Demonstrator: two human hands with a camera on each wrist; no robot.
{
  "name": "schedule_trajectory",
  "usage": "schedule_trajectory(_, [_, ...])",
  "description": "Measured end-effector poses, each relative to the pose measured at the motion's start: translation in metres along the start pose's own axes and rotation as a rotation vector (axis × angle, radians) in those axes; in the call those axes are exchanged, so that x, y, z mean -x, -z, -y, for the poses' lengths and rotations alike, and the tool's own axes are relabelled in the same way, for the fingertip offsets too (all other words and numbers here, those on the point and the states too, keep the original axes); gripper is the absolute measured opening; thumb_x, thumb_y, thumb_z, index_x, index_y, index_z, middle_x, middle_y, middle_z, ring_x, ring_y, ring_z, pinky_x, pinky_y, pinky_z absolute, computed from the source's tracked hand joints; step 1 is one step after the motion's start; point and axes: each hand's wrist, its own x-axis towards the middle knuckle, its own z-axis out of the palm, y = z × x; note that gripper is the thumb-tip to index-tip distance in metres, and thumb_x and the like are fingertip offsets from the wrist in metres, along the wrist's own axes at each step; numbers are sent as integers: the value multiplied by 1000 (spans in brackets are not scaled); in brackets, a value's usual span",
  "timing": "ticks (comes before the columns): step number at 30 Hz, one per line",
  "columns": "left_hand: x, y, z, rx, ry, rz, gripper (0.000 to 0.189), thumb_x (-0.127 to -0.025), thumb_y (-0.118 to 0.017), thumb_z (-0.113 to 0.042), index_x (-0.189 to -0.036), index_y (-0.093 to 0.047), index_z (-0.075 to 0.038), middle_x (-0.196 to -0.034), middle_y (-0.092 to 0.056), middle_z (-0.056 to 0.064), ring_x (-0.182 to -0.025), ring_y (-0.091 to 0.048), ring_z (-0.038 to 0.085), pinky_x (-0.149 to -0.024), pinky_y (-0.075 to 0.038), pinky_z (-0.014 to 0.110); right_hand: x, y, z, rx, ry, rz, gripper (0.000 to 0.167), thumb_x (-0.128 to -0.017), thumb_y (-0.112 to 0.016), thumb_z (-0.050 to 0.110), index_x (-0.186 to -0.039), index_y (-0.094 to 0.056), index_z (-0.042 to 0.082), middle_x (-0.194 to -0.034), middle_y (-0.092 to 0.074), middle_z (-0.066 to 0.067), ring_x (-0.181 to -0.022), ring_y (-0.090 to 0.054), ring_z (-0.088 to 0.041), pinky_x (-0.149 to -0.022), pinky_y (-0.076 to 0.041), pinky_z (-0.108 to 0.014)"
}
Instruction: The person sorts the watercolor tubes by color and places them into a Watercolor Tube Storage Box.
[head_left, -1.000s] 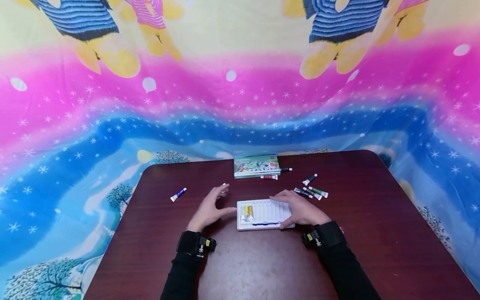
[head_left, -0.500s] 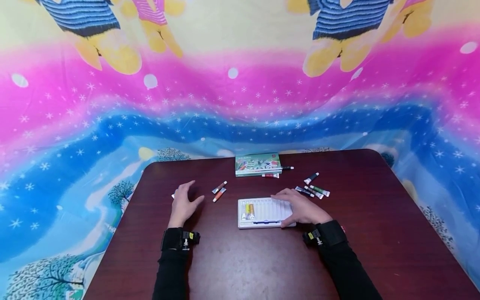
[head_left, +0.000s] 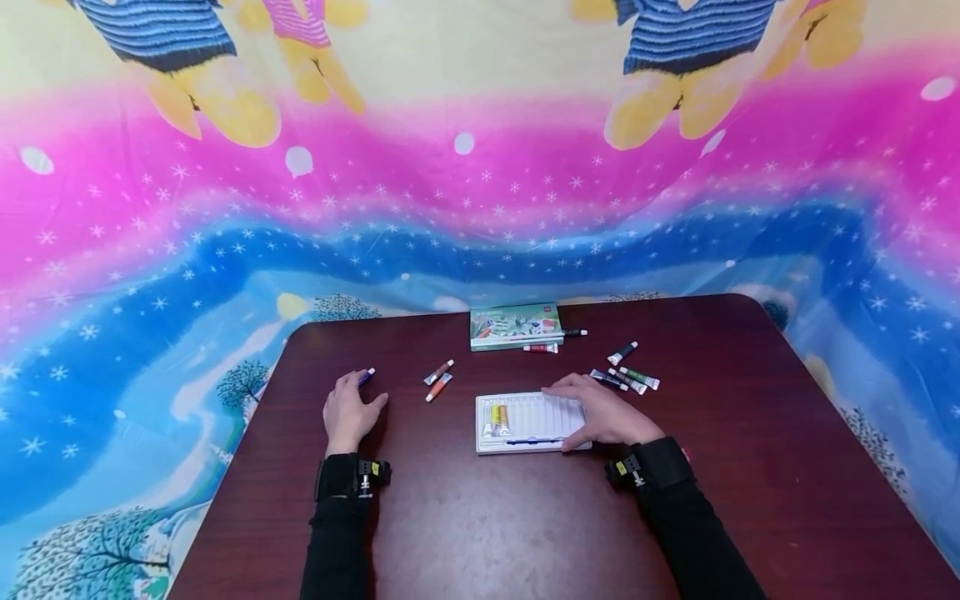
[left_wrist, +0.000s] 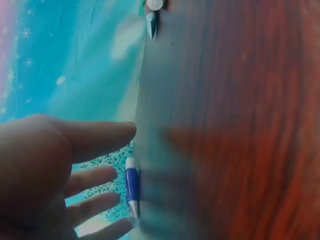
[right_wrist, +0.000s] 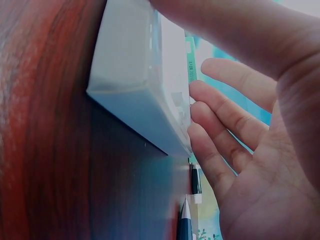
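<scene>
Blue paint tube (left_wrist: 131, 185) lies on the counter (head_left: 450, 517) at the person's left, just beyond the fingertips of the left hand (head_left: 347, 415). Those fingers are released, spread and nearly straight, with the thumb well apart from them; whether 1 of them touches the tube, I cannot tell. Right hand (head_left: 600, 412) spans the right end of a white tray (head_left: 534, 417), its fingers grasping it, thumb at the near edge and fingertips at the far edge. Near the tray's left end lie a yellow tube (head_left: 495, 420) and an ochre tube (head_left: 503, 420), side by side; a thin blue stick (head_left: 534, 441) runs along its near side.

Between the left hand and the tray, a brown tube (head_left: 438, 372) and an orange tube (head_left: 439, 387) lie close together. Farther back, a red tube (head_left: 541, 348) rests just in front of a green box (head_left: 515, 325). To its right, 4 tubes, including a green tube (head_left: 640, 378), lie beyond the right hand.
</scene>
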Motion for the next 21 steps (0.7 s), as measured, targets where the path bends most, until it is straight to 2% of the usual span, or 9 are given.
schedule_trajectory(10, [2,-5,-7,-73,-6,22,65,-98,-70,-29,-155,-47,-8,-155,-46,24,-141,-42,48,-118,-29,64,0,1,1,1,-4,4,90,-72,-97,33,-150,-57,16,-142,-55,-8,-127,-50,-28,-104,-48,-50])
schedule_trajectory(15, [4,-8,-11,-87,-35,-16,60,-96,-71,-27,-150,-54,-6,-152,-50,23,-135,-47,48,-112,-34,65,0,0,-1,-5,-1,1,90,-71,-97,34,-150,-56,17,-142,-55,-8,-128,-50,-28,-105,-48,-50])
schedule_trajectory(18, [4,-11,-17,-75,-114,-59,55,-94,-75,-26,-144,-60,-7,-147,-53,23,-134,-48,46,-109,-37,65,0,0,-1,-4,1,0,91,-71,-97,34,-151,-56,17,-142,-55,-8,-128,-50,-29,-105,-48,-51])
schedule_trajectory(21, [5,-17,-27,-44,-256,-58,51,-92,-80,-26,-138,-66,-9,-139,-59,20,-129,-52,42,-107,-41,61,1,0,0,-4,5,-3,91,-71,-97,33,-150,-56,16,-141,-55,-8,-128,-51,-29,-105,-48,-51])
